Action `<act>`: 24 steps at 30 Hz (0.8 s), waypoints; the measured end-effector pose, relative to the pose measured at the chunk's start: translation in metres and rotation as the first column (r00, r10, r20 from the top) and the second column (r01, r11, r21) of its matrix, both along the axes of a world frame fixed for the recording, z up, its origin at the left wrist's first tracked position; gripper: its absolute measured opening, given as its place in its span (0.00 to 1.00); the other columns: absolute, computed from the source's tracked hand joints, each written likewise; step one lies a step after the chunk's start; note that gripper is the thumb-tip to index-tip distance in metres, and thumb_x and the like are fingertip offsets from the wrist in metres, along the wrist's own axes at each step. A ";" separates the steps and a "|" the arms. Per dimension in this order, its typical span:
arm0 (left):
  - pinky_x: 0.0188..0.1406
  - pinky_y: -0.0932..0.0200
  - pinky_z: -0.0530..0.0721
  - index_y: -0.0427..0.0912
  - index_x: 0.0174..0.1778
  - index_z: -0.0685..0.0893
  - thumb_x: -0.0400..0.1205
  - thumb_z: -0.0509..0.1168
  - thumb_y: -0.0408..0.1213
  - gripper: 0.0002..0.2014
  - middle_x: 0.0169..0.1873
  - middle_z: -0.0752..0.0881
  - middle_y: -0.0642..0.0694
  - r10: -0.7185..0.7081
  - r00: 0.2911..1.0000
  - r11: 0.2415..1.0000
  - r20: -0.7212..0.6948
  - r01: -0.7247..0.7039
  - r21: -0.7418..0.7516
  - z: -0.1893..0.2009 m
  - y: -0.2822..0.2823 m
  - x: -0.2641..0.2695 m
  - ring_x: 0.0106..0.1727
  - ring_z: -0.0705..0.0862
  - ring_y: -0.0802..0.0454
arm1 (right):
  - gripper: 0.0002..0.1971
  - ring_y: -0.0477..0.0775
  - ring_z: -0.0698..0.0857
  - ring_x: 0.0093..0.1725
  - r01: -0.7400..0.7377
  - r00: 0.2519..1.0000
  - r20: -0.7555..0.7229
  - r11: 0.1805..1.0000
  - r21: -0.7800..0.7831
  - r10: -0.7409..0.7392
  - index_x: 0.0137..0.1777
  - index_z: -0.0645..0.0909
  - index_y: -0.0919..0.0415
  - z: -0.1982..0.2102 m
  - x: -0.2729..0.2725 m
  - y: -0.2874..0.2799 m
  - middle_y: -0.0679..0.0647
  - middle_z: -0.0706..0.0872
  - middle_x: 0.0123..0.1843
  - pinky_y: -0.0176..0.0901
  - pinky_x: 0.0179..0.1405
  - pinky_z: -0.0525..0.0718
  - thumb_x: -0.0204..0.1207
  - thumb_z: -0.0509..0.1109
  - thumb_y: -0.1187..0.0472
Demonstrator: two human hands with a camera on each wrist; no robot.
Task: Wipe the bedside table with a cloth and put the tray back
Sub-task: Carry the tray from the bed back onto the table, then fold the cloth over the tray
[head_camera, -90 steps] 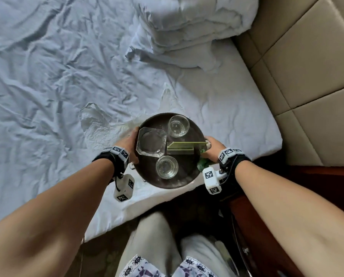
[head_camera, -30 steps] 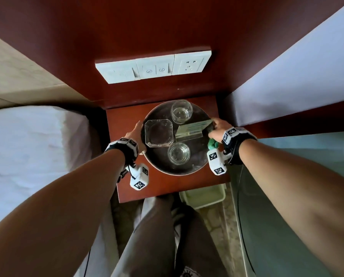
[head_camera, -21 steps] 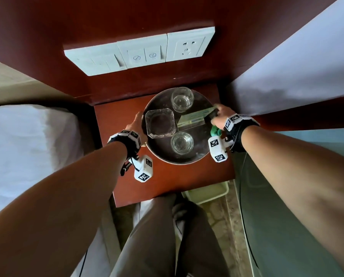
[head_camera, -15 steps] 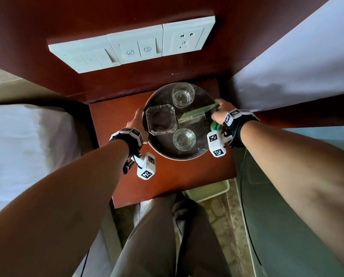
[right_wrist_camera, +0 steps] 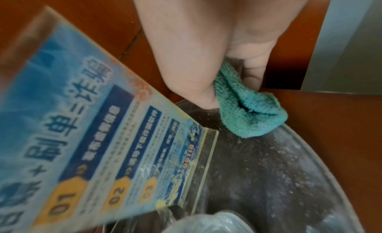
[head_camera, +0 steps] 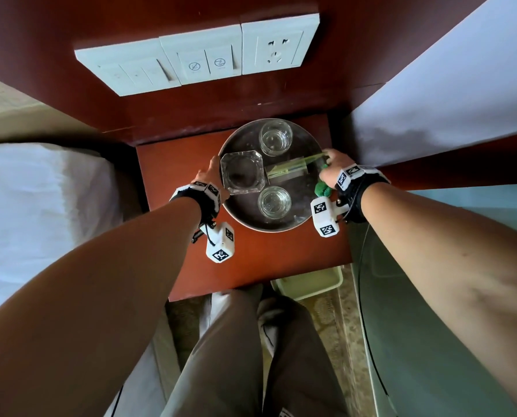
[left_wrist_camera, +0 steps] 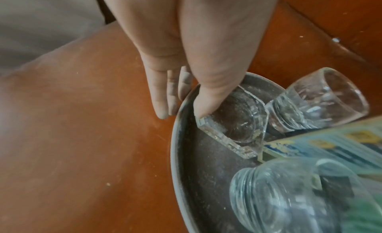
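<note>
Two hands share the load, seen from my head: my left hand (head_camera: 206,179) and right hand (head_camera: 333,167) take opposite rims of the tray (head_camera: 287,225), which is at the worktop's (head_camera: 251,266) back right corner, so the glasses stay level. At my left wrist, thumb (left_wrist_camera: 208,102) hooks over the rim, fingers (left_wrist_camera: 160,96) reach down outside it. At my right wrist, my thumb and fingers pinch the cloth (right_wrist_camera: 248,112) against the rim, keeping it in hand.
</note>
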State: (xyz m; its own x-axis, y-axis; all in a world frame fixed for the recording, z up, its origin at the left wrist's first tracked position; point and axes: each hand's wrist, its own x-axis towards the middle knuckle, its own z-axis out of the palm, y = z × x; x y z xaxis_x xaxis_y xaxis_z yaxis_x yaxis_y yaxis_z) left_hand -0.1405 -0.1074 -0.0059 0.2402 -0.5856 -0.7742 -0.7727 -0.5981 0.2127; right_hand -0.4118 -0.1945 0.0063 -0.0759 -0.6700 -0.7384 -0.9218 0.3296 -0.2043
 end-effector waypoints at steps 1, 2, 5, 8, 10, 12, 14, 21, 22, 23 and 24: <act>0.50 0.43 0.85 0.61 0.79 0.55 0.74 0.70 0.37 0.42 0.62 0.76 0.38 -0.061 0.998 0.998 0.017 0.061 -0.013 0.009 0.000 -0.001 0.57 0.83 0.32 | 0.33 0.58 0.82 0.68 -0.005 1.000 0.005 1.000 -0.002 0.005 0.78 0.69 0.48 0.006 -0.001 0.003 0.53 0.80 0.73 0.46 0.68 0.79 0.72 0.67 0.65; 0.52 0.41 0.83 0.60 0.79 0.56 0.74 0.70 0.36 0.41 0.64 0.75 0.38 -0.119 0.992 0.993 0.040 0.120 -0.021 0.020 0.000 -0.003 0.60 0.82 0.30 | 0.31 0.58 0.81 0.68 -0.014 1.000 0.018 1.000 -0.003 0.014 0.78 0.70 0.50 0.016 -0.002 0.007 0.53 0.80 0.73 0.45 0.70 0.79 0.73 0.67 0.66; 0.53 0.40 0.84 0.58 0.79 0.59 0.74 0.72 0.35 0.40 0.65 0.74 0.39 -0.262 0.960 0.962 0.100 0.268 -0.049 0.056 0.006 -0.010 0.60 0.82 0.31 | 0.28 0.55 0.81 0.68 -0.032 0.997 0.072 0.999 0.006 0.031 0.75 0.74 0.54 0.049 -0.004 0.022 0.52 0.81 0.72 0.40 0.70 0.77 0.74 0.67 0.68; 0.48 0.46 0.86 0.54 0.78 0.62 0.73 0.71 0.40 0.38 0.63 0.79 0.40 -0.313 0.942 0.944 0.120 0.322 -0.071 0.096 0.015 -0.018 0.59 0.84 0.37 | 0.26 0.54 0.82 0.67 -0.057 0.987 0.149 0.998 0.011 0.055 0.72 0.77 0.55 0.087 -0.006 0.041 0.53 0.82 0.70 0.36 0.65 0.77 0.74 0.69 0.71; 0.44 0.51 0.84 0.50 0.78 0.66 0.76 0.70 0.38 0.34 0.61 0.82 0.41 -0.304 0.948 0.946 0.098 0.312 -0.088 0.128 0.025 -0.027 0.57 0.85 0.40 | 0.27 0.53 0.82 0.66 -0.087 0.973 0.217 0.996 0.017 0.081 0.71 0.78 0.56 0.115 -0.005 0.056 0.53 0.83 0.69 0.34 0.61 0.77 0.73 0.70 0.72; 0.48 0.53 0.85 0.49 0.77 0.70 0.79 0.69 0.39 0.28 0.62 0.84 0.43 -0.278 0.959 0.953 0.052 0.282 -0.107 0.160 0.038 -0.040 0.58 0.85 0.41 | 0.28 0.52 0.82 0.64 -0.109 0.951 0.293 0.994 0.032 0.095 0.71 0.78 0.55 0.145 -0.003 0.071 0.52 0.84 0.67 0.34 0.59 0.78 0.71 0.70 0.74; 0.56 0.51 0.85 0.51 0.73 0.75 0.79 0.70 0.44 0.25 0.62 0.85 0.45 -0.237 0.971 0.960 -0.020 0.231 -0.160 0.190 0.051 -0.052 0.59 0.85 0.42 | 0.29 0.52 0.83 0.62 -0.120 0.931 0.349 0.992 0.027 0.103 0.70 0.79 0.52 0.174 0.000 0.086 0.52 0.84 0.65 0.40 0.60 0.82 0.69 0.71 0.74; 0.55 0.45 0.88 0.45 0.74 0.75 0.85 0.64 0.37 0.20 0.65 0.82 0.41 0.064 0.877 0.971 -0.477 -0.166 -0.174 0.273 0.109 -0.093 0.61 0.85 0.39 | 0.29 0.64 0.86 0.60 0.087 0.758 0.631 0.984 0.156 -0.167 0.57 0.85 0.44 0.244 0.000 0.138 0.59 0.86 0.63 0.61 0.56 0.87 0.64 0.68 0.78; 0.51 0.45 0.89 0.44 0.74 0.74 0.86 0.62 0.37 0.19 0.63 0.83 0.40 0.140 0.817 0.965 -0.559 -0.240 -0.109 0.282 0.119 -0.097 0.58 0.86 0.38 | 0.30 0.66 0.86 0.59 0.156 0.704 0.663 0.966 0.204 -0.254 0.58 0.85 0.47 0.253 -0.001 0.147 0.62 0.85 0.63 0.64 0.57 0.86 0.66 0.66 0.82; 0.48 0.46 0.90 0.43 0.73 0.74 0.87 0.60 0.38 0.18 0.60 0.84 0.39 0.202 0.757 0.957 -0.622 -0.288 -0.039 0.291 0.129 -0.100 0.54 0.88 0.38 | 0.31 0.67 0.86 0.59 0.197 0.662 0.684 0.952 0.235 -0.306 0.61 0.85 0.52 0.262 -0.001 0.155 0.64 0.85 0.62 0.63 0.57 0.86 0.68 0.63 0.85; 0.46 0.46 0.90 0.43 0.74 0.74 0.88 0.59 0.38 0.18 0.58 0.84 0.38 0.245 0.702 0.947 -0.669 -0.321 0.010 0.296 0.138 -0.102 0.51 0.88 0.38 | 0.31 0.67 0.86 0.58 0.211 0.625 0.707 0.944 0.255 -0.331 0.64 0.84 0.55 0.272 -0.002 0.164 0.65 0.85 0.62 0.61 0.57 0.87 0.69 0.60 0.86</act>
